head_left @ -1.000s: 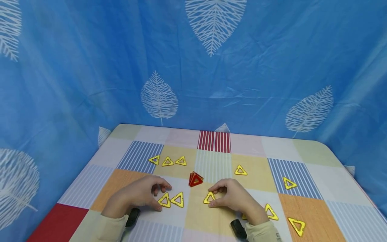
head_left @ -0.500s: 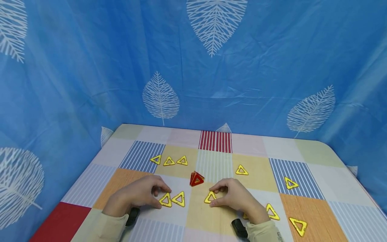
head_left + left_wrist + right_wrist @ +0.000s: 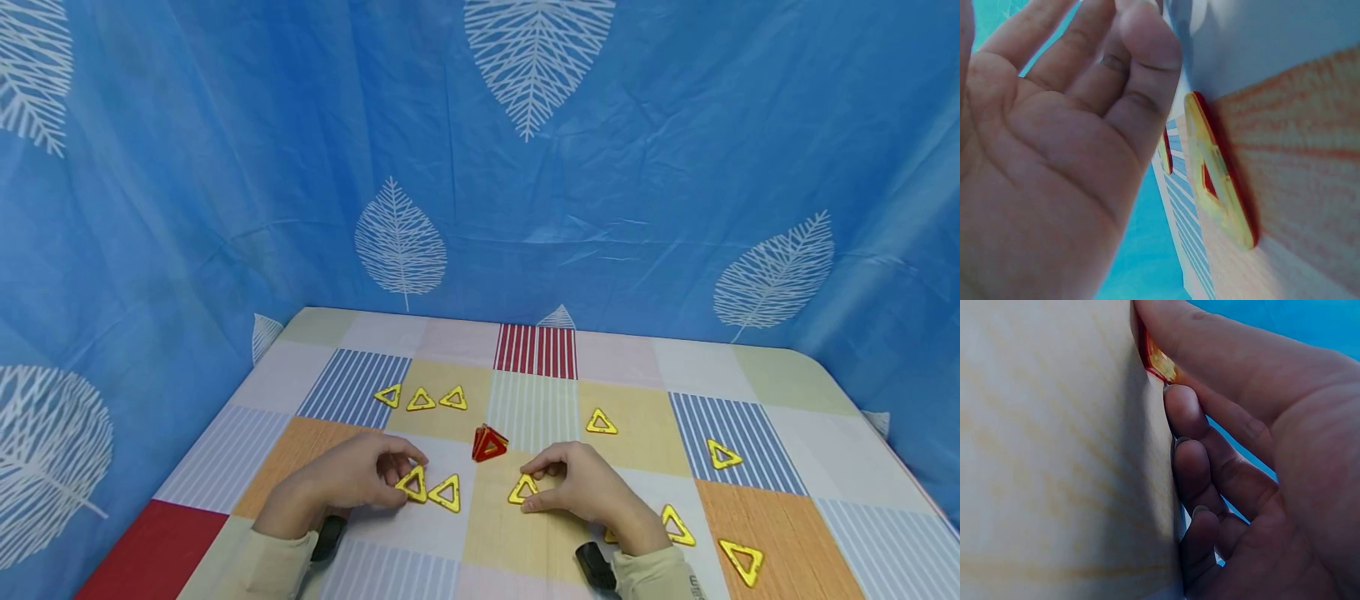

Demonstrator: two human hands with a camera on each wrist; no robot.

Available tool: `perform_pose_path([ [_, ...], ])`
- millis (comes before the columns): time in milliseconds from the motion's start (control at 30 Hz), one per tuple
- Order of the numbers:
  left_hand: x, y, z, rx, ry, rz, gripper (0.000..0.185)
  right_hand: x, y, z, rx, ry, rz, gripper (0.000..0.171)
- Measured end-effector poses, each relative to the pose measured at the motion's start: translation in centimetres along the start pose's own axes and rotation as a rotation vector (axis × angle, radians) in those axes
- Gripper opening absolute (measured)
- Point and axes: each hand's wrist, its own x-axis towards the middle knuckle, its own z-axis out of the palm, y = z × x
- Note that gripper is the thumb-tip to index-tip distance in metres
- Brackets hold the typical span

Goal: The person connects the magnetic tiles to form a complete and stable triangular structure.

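1. Two hands rest low on a patchwork counter (image 3: 757, 371), one on each side of a small red pyramid (image 3: 489, 443) of triangle tiles, which serves as the landmark here.
2. Left hand (image 3: 348, 481) lies just left of and nearer the person than the pyramid. Its thumb and fingertips pinch a yellow triangle (image 3: 413, 484), tilting it up off the counter.
3. Touching that tile on its pyramid side is a second yellow triangle (image 3: 446, 492), lying flat.
4. Right hand (image 3: 581, 487) lies just right of the pyramid, also nearer the person. Its thumb and forefinger pinch the right tile (image 3: 523, 490), another yellow triangle, flat on the counter; the other fingers are curled under.
5. Both held tiles lie close to the pyramid, on the person's side of it. The right tile is slightly nearer it than the left one.
6. Beyond the pyramid to the left sits a row of three yellow triangles (image 3: 421, 400). One more (image 3: 601, 422) lies beyond it to the right.
7. Farther right of the pyramid, more yellow triangles (image 3: 722, 454) are scattered, well apart.
8. Blue cloth (image 3: 225, 167) with white leaf prints hangs behind the counter.
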Motion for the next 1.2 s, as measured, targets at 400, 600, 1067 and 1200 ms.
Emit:
perform_pose_path([
  [400, 0.6, 1.0, 0.9, -0.016, 0.103, -0.071, 0.04, -0.1, 0.2, -0.1, -0.004, 0.0, 0.012, 0.035],
  [600, 1.4, 1.5, 1.1, -0.12, 0.091, -0.128, 0.037, -0.1, 0.2, -0.1, 0.006, 0.003, 0.005, 0.035],
  [1067, 2.4, 1.3, 2.2, 0.007, 0.183, 0.077, 0.025, 0.0, 0.0, -0.1, 0.005, -0.001, -0.004, 0.036],
  [1200, 2.6, 1.2, 2.3, 0.025, 0.19, 0.089, 0.024, 0.0, 0.0, -0.1, 0.008, 0.006, -0.006, 0.037],
])
